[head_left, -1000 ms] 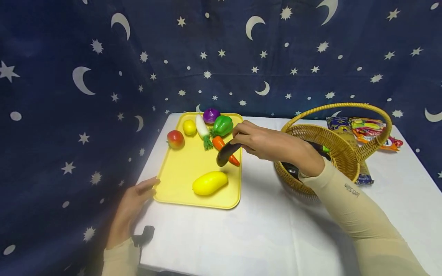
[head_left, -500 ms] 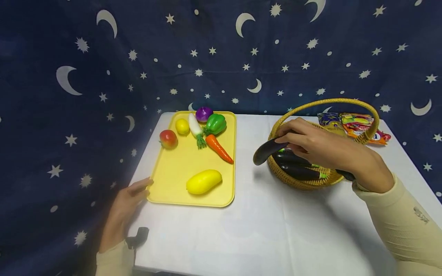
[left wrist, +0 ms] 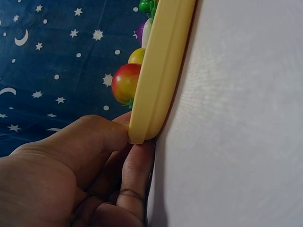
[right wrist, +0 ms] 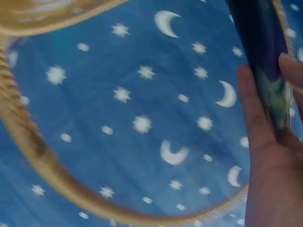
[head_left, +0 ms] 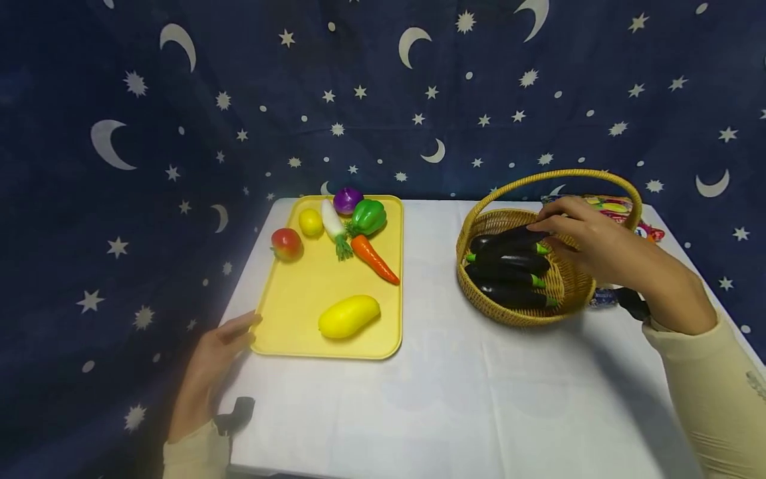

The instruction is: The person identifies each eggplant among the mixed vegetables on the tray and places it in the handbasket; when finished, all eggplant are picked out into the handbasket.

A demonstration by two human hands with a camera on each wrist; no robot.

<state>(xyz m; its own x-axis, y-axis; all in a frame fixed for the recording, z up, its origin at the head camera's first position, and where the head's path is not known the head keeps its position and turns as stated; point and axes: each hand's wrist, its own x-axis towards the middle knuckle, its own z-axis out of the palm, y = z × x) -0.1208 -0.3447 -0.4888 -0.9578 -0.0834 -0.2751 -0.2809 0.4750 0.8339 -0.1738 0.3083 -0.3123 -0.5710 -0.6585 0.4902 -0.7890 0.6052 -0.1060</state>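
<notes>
My right hand (head_left: 589, 239) is over the wicker basket (head_left: 520, 318), its fingers holding a dark eggplant (head_left: 509, 241) near the stem end. In the right wrist view that eggplant (right wrist: 260, 38) runs up from between thumb and fingers, its green cap against the palm. Several more eggplants (head_left: 514, 296) lie side by side in the basket. At the left, my left hand (head_left: 218, 352) pinches the near-left corner of the yellow tray (head_left: 287, 319). The left wrist view has the thumb at the tray's rim (left wrist: 151, 94) and a finger beneath it.
On the tray are a yellow mango-like fruit (head_left: 349, 317), a carrot (head_left: 374, 259), a green pepper (head_left: 368, 217), a white radish (head_left: 332, 223), a purple vegetable (head_left: 347, 199), a lemon (head_left: 310, 222) and a red fruit (head_left: 286, 244). Snack packets (head_left: 652, 231) lie behind the basket, whose handle (head_left: 562, 173) arches overhead.
My right hand has carried the eggplant from over the tray rightward and into the basket, onto the other eggplants. The left hand has stayed at the tray's corner. The head view has shifted slightly.
</notes>
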